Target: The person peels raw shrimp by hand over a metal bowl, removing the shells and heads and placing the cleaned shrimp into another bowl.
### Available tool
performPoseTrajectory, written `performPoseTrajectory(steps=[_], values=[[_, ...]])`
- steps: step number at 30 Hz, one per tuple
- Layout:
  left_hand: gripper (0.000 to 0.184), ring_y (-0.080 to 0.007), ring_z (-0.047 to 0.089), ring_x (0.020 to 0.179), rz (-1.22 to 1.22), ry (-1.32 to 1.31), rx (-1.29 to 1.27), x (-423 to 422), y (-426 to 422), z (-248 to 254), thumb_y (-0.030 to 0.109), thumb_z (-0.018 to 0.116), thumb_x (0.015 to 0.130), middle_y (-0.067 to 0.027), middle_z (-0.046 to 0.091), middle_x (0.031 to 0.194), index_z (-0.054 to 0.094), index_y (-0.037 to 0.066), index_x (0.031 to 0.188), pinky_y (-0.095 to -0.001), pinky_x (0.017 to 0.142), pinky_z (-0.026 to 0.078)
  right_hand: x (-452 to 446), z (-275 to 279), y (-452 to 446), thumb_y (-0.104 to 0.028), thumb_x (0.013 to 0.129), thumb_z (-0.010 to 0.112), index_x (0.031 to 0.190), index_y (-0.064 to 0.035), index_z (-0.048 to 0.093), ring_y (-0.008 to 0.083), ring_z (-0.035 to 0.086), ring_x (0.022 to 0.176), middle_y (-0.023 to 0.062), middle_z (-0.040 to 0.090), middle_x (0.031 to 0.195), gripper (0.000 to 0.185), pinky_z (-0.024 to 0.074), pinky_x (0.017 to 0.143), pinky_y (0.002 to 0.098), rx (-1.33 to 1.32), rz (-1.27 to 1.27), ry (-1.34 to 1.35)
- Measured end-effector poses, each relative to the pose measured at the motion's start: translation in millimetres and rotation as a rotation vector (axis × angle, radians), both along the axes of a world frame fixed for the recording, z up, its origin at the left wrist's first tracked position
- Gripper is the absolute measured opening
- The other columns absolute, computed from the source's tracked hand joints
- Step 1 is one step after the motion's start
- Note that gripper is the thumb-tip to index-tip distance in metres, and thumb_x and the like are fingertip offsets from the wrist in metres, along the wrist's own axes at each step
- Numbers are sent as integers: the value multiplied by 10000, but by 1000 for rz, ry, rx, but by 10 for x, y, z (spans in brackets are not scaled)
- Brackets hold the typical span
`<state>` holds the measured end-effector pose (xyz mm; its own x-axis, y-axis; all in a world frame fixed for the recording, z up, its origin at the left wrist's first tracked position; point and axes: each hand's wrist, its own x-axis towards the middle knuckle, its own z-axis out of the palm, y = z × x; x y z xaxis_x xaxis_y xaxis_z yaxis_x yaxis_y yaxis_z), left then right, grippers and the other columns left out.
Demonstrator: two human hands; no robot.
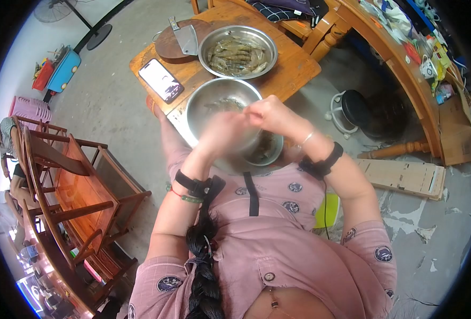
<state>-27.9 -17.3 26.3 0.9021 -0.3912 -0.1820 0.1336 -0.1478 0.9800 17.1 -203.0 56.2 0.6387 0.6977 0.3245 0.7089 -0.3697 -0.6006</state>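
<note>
Both hands meet over a deep metal bowl [197, 106] near the table's front edge. My left hand [222, 132] is smeared by motion, so its fingers cannot be made out. My right hand [273, 114] is closed in a pinch, its fingertips close against the left hand; whatever they hold is hidden. A few shrimp [226, 103] show in the bottom of that bowl. Behind it, a wide metal basin [271, 47] holds many raw grey shrimp [235, 55]. Below my hands, another metal bowl [279, 151] with dark contents is partly covered.
On the wooden table [294, 74] lie a phone [161, 80], a round chopping board [166, 49] and a cleaver [186, 40]. A black stool [355, 108] stands right. A wooden bench [81, 196] is left, and a flat cardboard box [403, 177] lies on the floor.
</note>
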Motion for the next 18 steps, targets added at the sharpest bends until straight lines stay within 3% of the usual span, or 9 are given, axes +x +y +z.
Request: performPoseTrajectory(steps=[2, 4, 7, 13, 16, 18], values=[[263, -62, 330, 497, -17, -29, -14, 19, 20, -77, 216, 474, 1016, 69, 372, 582, 568, 48, 837, -220, 453, 240, 4, -13, -14, -72, 764, 615, 884, -8, 694, 313, 638, 620, 193, 636, 716, 158, 515, 591, 367, 30, -3, 13], [262, -63, 327, 497, -32, -59, -27, 49, 53, -174, 215, 471, 1017, 70, 367, 581, 568, 46, 843, -221, 457, 242, -23, 21, -13, -77, 780, 614, 918, -5, 694, 249, 630, 590, 183, 632, 709, 175, 502, 573, 338, 33, -110, 272], [263, -70, 324, 496, -54, -72, -221, 112, 108, -329, 218, 459, 1021, 71, 355, 576, 565, 42, 858, -224, 464, 252, -46, 45, 2, -86, 793, 619, 952, 7, 687, 209, 616, 580, 176, 629, 707, 196, 493, 566, 320, 114, -73, 273], [265, -77, 312, 491, -46, -24, -229, 125, 118, -329, 225, 451, 1024, 68, 353, 574, 552, 36, 868, -225, 466, 254, -19, 28, 15, -62, 785, 606, 979, 17, 680, 255, 640, 612, 206, 634, 751, 222, 506, 591, 343, 61, -2, 9], [263, -75, 307, 491, -22, 2, -188, 63, 76, -146, 225, 453, 1023, 70, 351, 573, 549, 37, 867, -222, 464, 249, -39, 96, -1, -45, 778, 596, 984, 18, 677, 283, 646, 626, 228, 629, 779, 231, 512, 603, 344, 12, -34, 101], [263, -72, 310, 492, 169, 321, -303, -2, 15, 70, 226, 454, 1023, 72, 352, 572, 550, 39, 864, -220, 461, 245, -27, 81, -9, -38, 785, 593, 987, 19, 676, 256, 653, 622, 218, 634, 768, 225, 514, 601, 335, 3, -46, 117]])
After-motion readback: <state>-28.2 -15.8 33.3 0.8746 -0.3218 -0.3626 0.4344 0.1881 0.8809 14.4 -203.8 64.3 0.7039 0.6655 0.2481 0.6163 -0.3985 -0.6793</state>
